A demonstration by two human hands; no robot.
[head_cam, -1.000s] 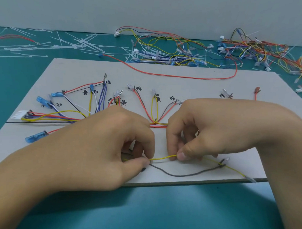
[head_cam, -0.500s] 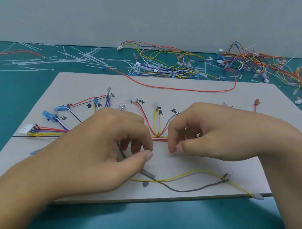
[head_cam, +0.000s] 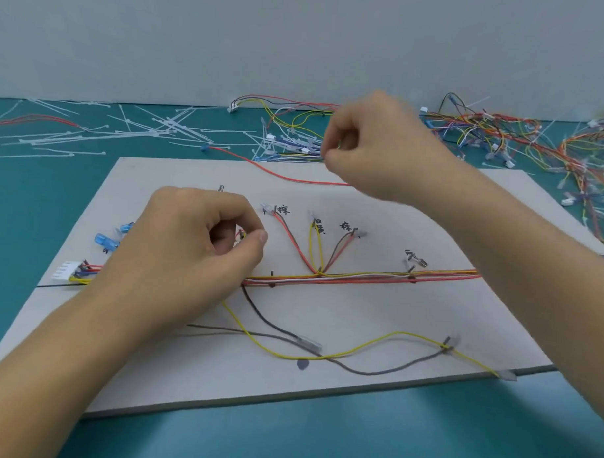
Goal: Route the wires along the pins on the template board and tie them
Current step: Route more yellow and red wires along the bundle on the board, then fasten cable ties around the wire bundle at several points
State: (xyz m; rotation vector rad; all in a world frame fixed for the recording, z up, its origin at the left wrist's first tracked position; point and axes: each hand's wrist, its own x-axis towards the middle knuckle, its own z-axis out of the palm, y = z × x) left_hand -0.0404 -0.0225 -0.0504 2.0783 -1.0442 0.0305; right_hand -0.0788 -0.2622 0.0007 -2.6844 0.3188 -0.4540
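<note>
1. Left grip (head_cam: 186, 255) rests on the board (head_cam: 186, 379). Its fingers are curled and the thumb closes towards the forefinger round a short red-and-yellow wire end (head_cam: 241, 233).
2. Right grip (head_cam: 378, 149) hangs above the far edge of the board and is blurred. Its fingers are curled with the thumb pressed to the forefinger, and I cannot tell whether it pinches anything.
3. Wires (head_cam: 360, 277) run as a red, orange, yellow and white bundle across the middle of the board. They go from a white connector (head_cam: 66, 268) at the left, under the left grip, and on under the right forearm.
4. Two pins (head_cam: 272, 273) stand just beside the bundle.
5. Branches (head_cam: 315, 244) fan up from the bundle to handwritten labels.
6. Nearer, a loose yellow wire (head_cam: 358, 349) and a grey wire (head_cam: 374, 371) cross on the board and meet at a pin near the right edge.
7. Blue terminals (head_cam: 105, 240) show left of the left grip.
8. Beyond the board, the teal surface (head_cam: 38, 202) carries white cable ties (head_cam: 91, 132) at the left and a wire pile (head_cam: 502, 140) at the right.
</note>
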